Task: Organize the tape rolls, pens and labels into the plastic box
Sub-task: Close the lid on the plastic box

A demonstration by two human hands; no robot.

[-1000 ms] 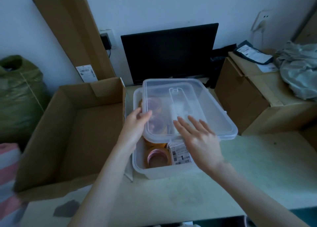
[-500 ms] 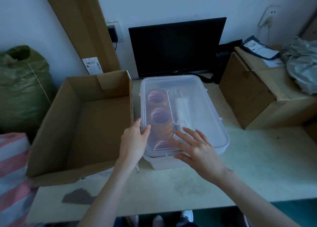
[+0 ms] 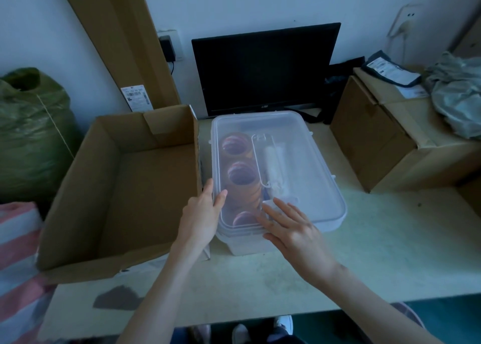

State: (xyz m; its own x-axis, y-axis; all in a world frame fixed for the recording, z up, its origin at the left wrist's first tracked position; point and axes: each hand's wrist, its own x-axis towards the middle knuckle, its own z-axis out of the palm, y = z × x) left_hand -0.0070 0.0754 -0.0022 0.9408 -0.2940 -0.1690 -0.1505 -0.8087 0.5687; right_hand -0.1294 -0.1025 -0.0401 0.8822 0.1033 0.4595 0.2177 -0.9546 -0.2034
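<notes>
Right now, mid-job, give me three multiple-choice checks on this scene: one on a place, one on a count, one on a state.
1. Where is the open cardboard box relative to the plastic box?
A. On its left
B. On its right
C. Stacked on top of it

2. How many tape rolls show through the lid?
A. One
B. Three
C. Six

3. How is the lid?
A. Leaning on the monitor
B. Inside the cardboard box
C. Lying on the plastic box under both hands

Answers:
1. A: the cardboard box sits against the plastic box's left side.
2. B: three rings lie in a row under the clear lid.
3. C: the left hand holds the lid's left edge, and the right hand rests its straight fingers on the lid's top.
</notes>
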